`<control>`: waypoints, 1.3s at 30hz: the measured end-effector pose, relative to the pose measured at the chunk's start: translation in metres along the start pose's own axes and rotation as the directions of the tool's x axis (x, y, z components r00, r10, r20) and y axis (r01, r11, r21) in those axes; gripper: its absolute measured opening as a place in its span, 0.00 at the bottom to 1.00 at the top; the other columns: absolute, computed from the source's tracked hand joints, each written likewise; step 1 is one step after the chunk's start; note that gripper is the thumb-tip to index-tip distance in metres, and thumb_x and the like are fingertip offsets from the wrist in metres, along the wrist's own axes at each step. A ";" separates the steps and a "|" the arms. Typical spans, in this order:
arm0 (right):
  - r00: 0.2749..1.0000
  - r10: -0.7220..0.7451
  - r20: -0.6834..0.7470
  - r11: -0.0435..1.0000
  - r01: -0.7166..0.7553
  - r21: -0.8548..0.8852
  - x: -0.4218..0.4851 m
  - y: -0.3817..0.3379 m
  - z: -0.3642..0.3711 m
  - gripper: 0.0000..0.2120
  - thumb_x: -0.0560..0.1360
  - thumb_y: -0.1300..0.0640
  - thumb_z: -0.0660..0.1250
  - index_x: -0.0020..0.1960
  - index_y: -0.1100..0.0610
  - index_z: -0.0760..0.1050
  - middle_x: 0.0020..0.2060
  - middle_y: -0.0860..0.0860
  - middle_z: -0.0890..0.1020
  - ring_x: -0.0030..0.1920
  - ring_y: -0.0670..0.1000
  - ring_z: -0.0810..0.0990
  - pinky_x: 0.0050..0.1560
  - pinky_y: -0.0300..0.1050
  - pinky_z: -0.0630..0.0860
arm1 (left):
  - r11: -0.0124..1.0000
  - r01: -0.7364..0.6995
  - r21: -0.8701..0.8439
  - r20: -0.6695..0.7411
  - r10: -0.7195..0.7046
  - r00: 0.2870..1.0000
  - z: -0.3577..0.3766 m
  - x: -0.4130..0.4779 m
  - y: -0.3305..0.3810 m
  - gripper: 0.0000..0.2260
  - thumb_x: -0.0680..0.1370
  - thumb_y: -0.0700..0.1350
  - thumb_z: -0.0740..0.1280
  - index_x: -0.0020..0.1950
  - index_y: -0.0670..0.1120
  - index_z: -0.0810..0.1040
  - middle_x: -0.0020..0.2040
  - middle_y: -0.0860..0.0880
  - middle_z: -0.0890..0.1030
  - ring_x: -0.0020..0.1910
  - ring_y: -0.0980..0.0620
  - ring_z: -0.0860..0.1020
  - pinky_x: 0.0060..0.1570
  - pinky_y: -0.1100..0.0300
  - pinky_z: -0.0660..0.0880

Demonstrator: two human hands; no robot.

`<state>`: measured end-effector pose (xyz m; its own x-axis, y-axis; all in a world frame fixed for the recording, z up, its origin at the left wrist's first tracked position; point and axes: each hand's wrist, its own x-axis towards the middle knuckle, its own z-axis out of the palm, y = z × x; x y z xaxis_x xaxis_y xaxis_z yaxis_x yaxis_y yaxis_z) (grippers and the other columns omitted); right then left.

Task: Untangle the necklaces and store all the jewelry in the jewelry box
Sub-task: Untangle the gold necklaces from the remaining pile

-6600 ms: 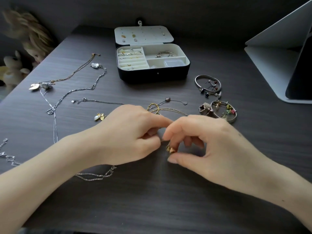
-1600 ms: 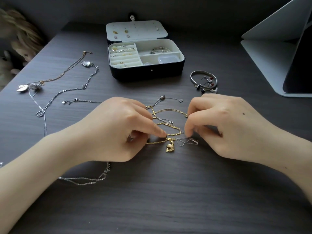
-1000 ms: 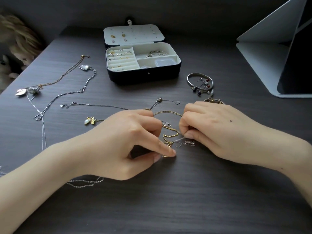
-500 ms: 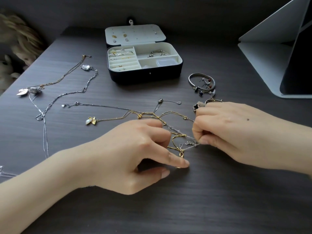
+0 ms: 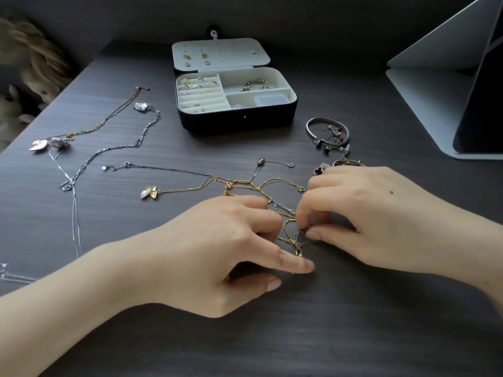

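Nearest me, at 6 o'clock, the dark wood-grain tabletop [image 5: 272,336] lies bare, giving both wrists room. The left hand [image 5: 217,254] has its index finger stretched out, the tip pinning the end of a gold chain [image 5: 286,230] of long bar-shaped links; its thumb lies apart below and the other fingers are curled in. The right hand [image 5: 381,219] pinches a hair-thin silver chain [image 5: 297,238] between thumb and forefinger, right where it crosses the gold one. The tangle fans out toward 11 o'clock, ending in a pearl-and-gold leaf pendant [image 5: 148,192]. At 9 to 10 o'clock long silver necklaces [image 5: 119,146] trail toward the tabletop's slanting left edge. At 1 o'clock a smooth silver bangle [image 5: 328,134] rings a few small earrings. At 12 o'clock the jewelry box [image 5: 236,123] stands well apart from the hands, black outside, cream inside, lid [image 5: 220,54] flung back; rings sit in its left-hand slots. A grey folded stand [image 5: 435,91] crowds 2 o'clock.
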<state>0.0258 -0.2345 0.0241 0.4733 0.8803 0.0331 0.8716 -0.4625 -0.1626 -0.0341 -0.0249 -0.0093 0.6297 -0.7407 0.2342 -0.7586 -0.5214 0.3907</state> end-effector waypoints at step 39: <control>0.982 0.186 0.011 0.604 -0.123 0.788 0.004 -0.024 -0.007 0.06 0.68 0.64 0.74 0.42 0.56 0.78 0.35 0.50 0.83 0.34 0.49 0.82 0.36 0.40 0.79 | 0.991 -0.108 -0.082 -0.117 0.098 0.988 -0.014 -0.001 0.011 0.10 0.73 0.42 0.67 0.51 0.46 0.85 0.30 0.51 0.66 0.32 0.51 0.58 0.35 0.67 0.59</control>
<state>0.0072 -0.2208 0.0347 0.6260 0.7797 -0.0085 0.3670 -0.3043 -0.8791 -0.0404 -0.0240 0.0074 0.5677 -0.7334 0.3739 -0.8058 -0.4020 0.4348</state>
